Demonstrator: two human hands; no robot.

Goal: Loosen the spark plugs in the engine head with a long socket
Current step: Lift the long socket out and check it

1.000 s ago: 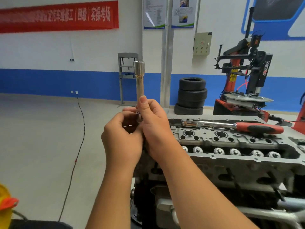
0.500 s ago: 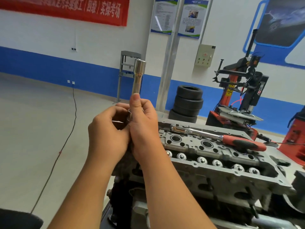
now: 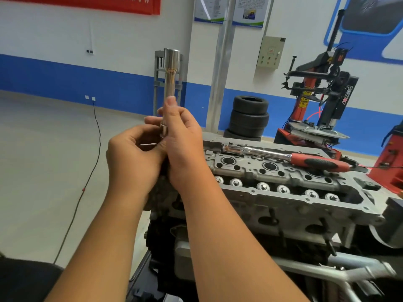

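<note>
Chrome long socket (image 3: 169, 83) stays upright, gripped by both hands, left hand (image 3: 133, 158) and right hand (image 3: 183, 147); only the view shifted. Ratchet (image 3: 283, 155) lies untouched on the engine head (image 3: 283, 192).

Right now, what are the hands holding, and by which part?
A long shiny steel socket, held upright by its lower end: right hand grips it, left hand curls below; its contact is hidden.

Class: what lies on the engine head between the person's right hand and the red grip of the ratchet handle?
In the head view, between the right hand and the red grip lie the ratchet's chrome shaft and two open round wells of the engine head.
</note>
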